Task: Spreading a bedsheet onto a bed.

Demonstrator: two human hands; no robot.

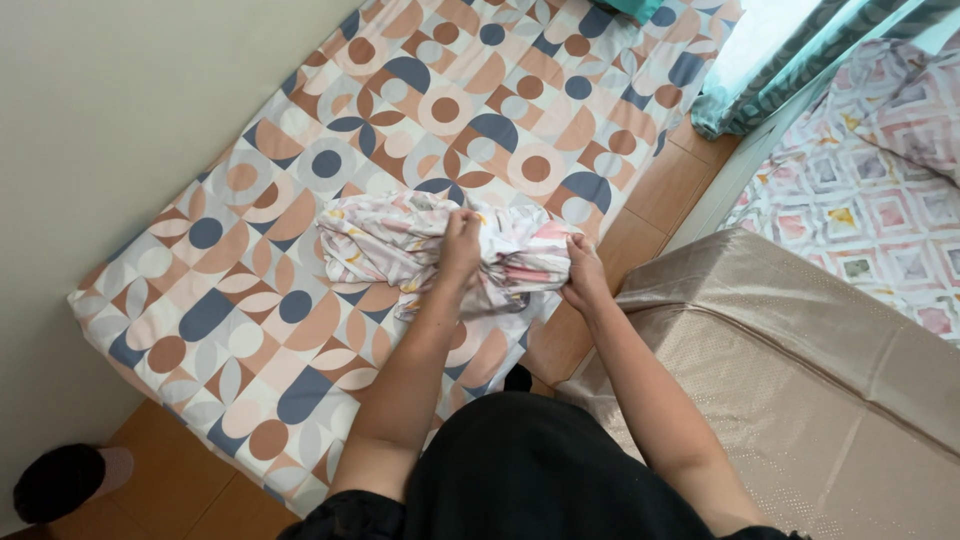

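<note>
Looks like I'm mid-bunching here, left hand [461, 240] and right hand [583, 270] both clenched on the crumpled cloth [400, 245] lying on the mattress [200, 300], so next I'd guess it needs a steady two-handed lift.

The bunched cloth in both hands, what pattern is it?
The bunched cloth is white with soft pink, grey and yellow streaks, best seen in the head view.

Patterned floor mattress [250, 330]; bunched pale printed cloth [400, 245] lying on it
</note>
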